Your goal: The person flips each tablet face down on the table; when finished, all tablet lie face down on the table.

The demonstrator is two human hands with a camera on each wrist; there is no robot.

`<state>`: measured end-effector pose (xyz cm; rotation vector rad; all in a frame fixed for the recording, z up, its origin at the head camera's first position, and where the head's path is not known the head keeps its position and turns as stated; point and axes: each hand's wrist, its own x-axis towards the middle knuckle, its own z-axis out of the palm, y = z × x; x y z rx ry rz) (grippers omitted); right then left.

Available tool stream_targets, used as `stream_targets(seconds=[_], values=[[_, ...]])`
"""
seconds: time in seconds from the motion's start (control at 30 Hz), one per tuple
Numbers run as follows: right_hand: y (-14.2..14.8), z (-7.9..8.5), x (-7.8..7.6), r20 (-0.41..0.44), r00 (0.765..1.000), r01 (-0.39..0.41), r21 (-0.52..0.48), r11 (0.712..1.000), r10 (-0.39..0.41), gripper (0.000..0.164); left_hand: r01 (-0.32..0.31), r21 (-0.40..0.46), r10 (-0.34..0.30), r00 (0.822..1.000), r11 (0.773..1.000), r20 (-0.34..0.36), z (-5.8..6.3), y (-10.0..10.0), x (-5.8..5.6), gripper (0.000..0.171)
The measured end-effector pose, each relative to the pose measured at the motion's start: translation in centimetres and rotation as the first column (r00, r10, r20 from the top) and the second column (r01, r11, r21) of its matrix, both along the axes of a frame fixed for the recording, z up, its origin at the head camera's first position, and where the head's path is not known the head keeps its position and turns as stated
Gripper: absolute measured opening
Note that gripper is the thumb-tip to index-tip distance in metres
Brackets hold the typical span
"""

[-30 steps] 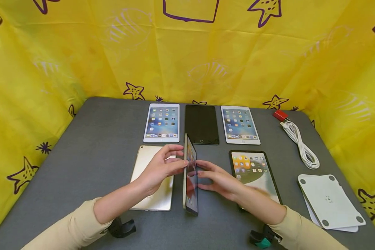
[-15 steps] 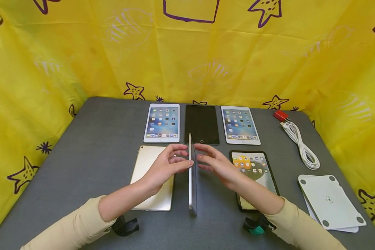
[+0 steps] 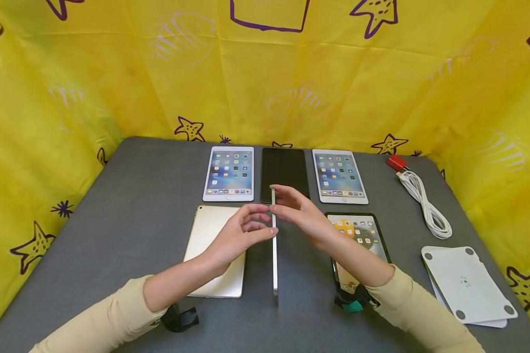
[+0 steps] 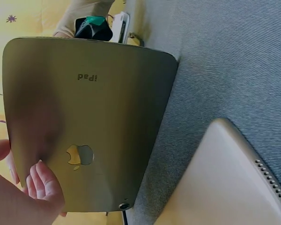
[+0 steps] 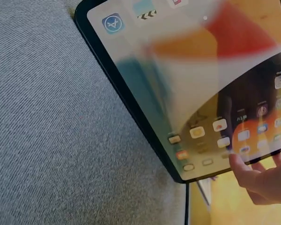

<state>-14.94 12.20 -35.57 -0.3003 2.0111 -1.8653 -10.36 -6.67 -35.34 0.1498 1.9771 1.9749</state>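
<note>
Since the tablet (image 4: 103, 103) held upright over the counter (image 3: 137, 211) is probably light and stiff but slick and crackable, pinching its rim, like the left hand (image 3: 238, 233) does along the top edge and the right hand (image 3: 300, 211) near the far corner, seems smartest.

Setting booth-like, room type unclear: yellow starfish-print cloth (image 3: 115, 63) bordering three sides of grey table (image 3: 145, 211).
</note>
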Motion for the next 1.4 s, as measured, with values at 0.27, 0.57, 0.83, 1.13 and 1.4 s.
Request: stream_targets(seconds=[0.27,0.57,0.83,1.13,1.4], values=[[0.8,0.0,-0.1,0.047,0.999,0.007,-0.013,1.0,-0.007,0.056,0.027,-0.098,-0.057,0.948,0.995,-0.312,-0.8,0.0,1.0,0.034],[1.6,-0.1,-0.1,0.055,0.998,-0.017,-0.041,0.999,0.019,0.058,0.039,-0.243,-0.244,0.269,0.969,-0.931,-1.4,0.7,1.8,0.026],[2.1,-0.3,-0.1,0.052,0.998,-0.017,-0.035,0.999,0.019,0.058,-0.036,-0.378,-0.38,-0.05,0.925,-0.924,-2.0,1.6,2.2,0.045],[3.3,-0.3,0.1,0.09,0.996,0.019,-0.03,0.999,-0.016,0.058,-0.009,-0.438,-0.437,-0.096,0.899,-0.894,-2.3,2.6,2.1,0.036],[4.7,-0.7,0.4,0.104,0.992,0.075,-0.049,0.996,-0.069,0.06,-0.004,-0.478,-0.475,-0.125,0.878,-0.871,-2.3,3.9,2.0,0.029]])
